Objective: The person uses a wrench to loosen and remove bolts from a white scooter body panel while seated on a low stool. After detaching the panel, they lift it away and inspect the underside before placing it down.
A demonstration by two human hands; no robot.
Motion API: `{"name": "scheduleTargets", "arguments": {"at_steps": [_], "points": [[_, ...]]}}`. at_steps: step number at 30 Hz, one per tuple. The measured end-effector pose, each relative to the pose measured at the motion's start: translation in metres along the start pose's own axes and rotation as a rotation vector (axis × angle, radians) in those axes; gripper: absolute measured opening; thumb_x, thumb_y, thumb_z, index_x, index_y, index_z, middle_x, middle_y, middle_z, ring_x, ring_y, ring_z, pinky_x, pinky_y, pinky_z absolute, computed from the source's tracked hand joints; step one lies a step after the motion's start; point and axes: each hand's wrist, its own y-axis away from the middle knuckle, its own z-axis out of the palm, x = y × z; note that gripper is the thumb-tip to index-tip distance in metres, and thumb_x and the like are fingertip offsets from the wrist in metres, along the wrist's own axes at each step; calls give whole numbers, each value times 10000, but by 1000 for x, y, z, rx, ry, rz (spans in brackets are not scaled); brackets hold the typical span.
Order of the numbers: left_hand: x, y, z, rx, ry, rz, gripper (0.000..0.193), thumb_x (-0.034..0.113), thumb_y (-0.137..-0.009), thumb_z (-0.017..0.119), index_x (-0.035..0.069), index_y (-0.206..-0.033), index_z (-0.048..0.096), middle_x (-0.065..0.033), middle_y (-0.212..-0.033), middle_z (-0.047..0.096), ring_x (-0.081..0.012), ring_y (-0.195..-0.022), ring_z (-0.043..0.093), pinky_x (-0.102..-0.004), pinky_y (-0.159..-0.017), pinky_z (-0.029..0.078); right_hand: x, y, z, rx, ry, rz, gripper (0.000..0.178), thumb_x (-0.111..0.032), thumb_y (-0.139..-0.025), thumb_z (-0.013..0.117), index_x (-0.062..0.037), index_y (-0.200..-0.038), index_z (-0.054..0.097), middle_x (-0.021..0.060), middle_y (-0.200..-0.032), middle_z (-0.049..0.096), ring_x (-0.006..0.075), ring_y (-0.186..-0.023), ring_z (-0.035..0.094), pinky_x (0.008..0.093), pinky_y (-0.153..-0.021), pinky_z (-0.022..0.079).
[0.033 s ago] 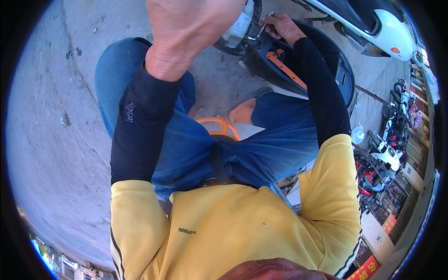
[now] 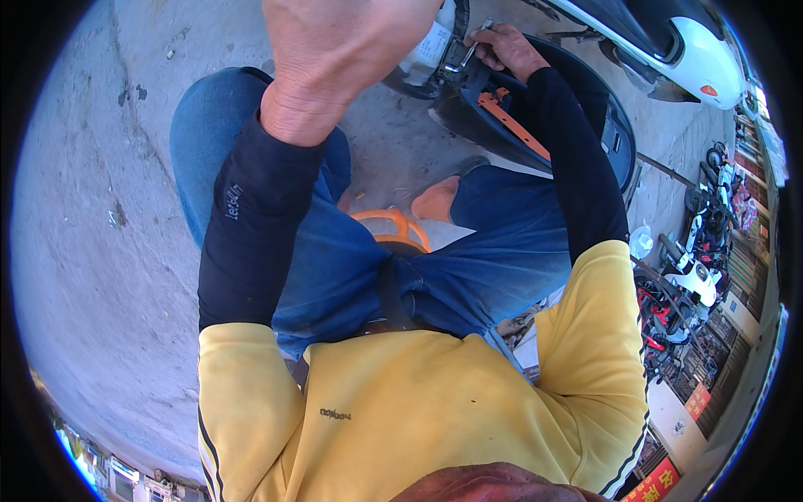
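My left hand (image 2: 347, 58) is large and close at the top, its fingers cut off by the picture's upper edge, so what they do is hidden. My right hand (image 2: 512, 52) has its fingers bent and pinched round a thin shiny metal piece (image 2: 480, 33), whose exact kind I cannot make out. Under that hand sits a metal bracket (image 2: 456, 60) at the end of a long black plastic tub (image 2: 621, 138), which looks like a scooter's storage bin. An orange strip (image 2: 514, 125) lies in the tub. Beside the bracket is a rounded white part with a label (image 2: 428, 48).
A white and black scooter (image 2: 698, 63) stands at the upper right. Several motorbikes (image 2: 694, 280) are parked along the right rim. Between my legs in blue jeans (image 2: 335, 259) shows an orange ring-shaped frame (image 2: 393, 219). Grey concrete ground (image 2: 100, 251) stretches to the left.
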Motion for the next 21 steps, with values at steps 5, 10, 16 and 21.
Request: {"name": "scheduleTargets", "arguments": {"at_steps": [5, 10, 16, 21], "points": [[-1, 0, 0, 4, -12, 5, 618, 67, -733, 684, -32, -1291, 437, -144, -1092, 541, -242, -1019, 536, -368, -947, 447, -3, 0, -5, -53, -21, 20, 267, -200, -1006, 588, 28, -1020, 726, 42, -743, 575, 106, -609, 503, 265, -502, 384], [-3, 0, 1, 1, -6, 13, 626, 77, -735, 689, -33, -1294, 428, -148, -1098, 540, -244, -1028, 537, -368, -953, 447, -14, -10, -4, -88, 92, 25, 300, -223, -1032, 569, 38, -1047, 717, 32, -717, 571, 89, -559, 480, 244, -499, 392], [-3, 0, 0, 0, -37, 13, 639, 87, -737, 693, -37, -1301, 419, -155, -1111, 539, -251, -1040, 540, -371, -957, 451, -14, -14, -4, -119, 156, -41, 289, -223, -1019, 595, 38, -1030, 721, 35, -698, 579, 93, -554, 502, 253, -489, 400], [15, 0, 4, 25, -109, -1, 634, 86, -736, 693, -40, -1297, 426, -156, -1100, 549, -255, -1019, 545, -374, -944, 458, -21, -7, 2, -105, 359, -81, 302, -267, -1028, 607, 6, -1033, 733, 27, -714, 586, 95, -582, 513, 250, -542, 434]]}}
